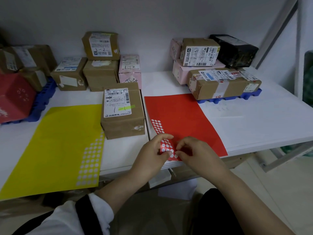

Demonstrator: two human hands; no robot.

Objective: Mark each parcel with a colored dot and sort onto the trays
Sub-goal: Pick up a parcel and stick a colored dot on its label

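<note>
Red dot sheet (pixel 183 116) between pinching left hand (pixel 152 150), right hand (pixel 194 150)

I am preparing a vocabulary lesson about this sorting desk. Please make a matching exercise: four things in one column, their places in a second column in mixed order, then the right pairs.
Things
1. yellow sticker sheet
2. red sticker sheet
3. brown parcel marked 1-1
4. black parcel

Places
a. on the pile on the right blue tray
b. flat at the left of the table, untouched
c. near corner pinched by the left hand and right hand
d. on the table between the two sheets

Pairs: 1-b; 2-c; 3-d; 4-a
</note>
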